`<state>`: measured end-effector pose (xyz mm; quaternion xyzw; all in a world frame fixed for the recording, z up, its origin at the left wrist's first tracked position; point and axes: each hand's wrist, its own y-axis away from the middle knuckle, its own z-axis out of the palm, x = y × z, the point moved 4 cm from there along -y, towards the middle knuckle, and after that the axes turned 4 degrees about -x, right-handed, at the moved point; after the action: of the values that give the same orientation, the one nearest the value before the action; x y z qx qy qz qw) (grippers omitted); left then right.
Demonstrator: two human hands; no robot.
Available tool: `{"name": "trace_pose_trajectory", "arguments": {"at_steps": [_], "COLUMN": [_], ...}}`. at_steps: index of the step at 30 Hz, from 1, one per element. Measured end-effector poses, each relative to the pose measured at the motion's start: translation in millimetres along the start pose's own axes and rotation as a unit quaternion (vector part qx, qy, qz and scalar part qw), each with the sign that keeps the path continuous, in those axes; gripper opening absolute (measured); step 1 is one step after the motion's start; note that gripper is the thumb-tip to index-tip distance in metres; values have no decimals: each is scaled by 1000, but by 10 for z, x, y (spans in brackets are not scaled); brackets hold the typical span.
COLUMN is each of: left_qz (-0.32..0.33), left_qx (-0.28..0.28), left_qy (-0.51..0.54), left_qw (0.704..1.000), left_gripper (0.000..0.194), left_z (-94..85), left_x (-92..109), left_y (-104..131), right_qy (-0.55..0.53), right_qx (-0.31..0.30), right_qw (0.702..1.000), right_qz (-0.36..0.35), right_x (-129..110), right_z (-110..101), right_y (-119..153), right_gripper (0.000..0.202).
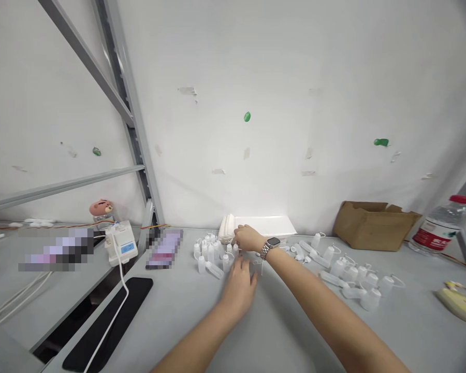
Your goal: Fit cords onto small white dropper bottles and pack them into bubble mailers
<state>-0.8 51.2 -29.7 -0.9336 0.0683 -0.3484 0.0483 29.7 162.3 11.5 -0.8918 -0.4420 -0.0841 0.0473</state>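
My left hand (238,290) rests low over the grey table beside a cluster of small white squeeze bottles (210,252). Its fingers are spread, thumb apart, with the fingertips close to a bottle (226,262). Just beyond it, my right hand (249,238), with a watch on the wrist, reaches leftward over the bottles. The right fingers are curled closed, and what they hold, if anything, is hidden. Right behind those fingers stands a stack of thin white folded sheets (227,228), next to a flat white box or tray (267,226).
More squeeze bottles (349,272) lie and stand to the right. A brown cardboard box (375,225) and a large water bottle (437,228) are at the back right. At left are a phone (165,249), a black pad (112,321) and a white power strip (121,243) with a cable.
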Motion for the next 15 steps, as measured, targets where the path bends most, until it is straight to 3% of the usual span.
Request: {"name": "trace_pose_trajectory", "arguments": {"at_steps": [15], "left_qz": [-7], "left_qx": [11], "left_qy": [-10], "left_qw": [1000], "left_gripper": [36], "left_z": [3], "left_x": [-42], "left_y": [-7], "right_qy": [26], "right_qx": [7], "right_qw": [1000], "right_qz": [-1], "right_x": [-58], "right_z": [-8], "right_y": [6], "right_gripper": [9]}}
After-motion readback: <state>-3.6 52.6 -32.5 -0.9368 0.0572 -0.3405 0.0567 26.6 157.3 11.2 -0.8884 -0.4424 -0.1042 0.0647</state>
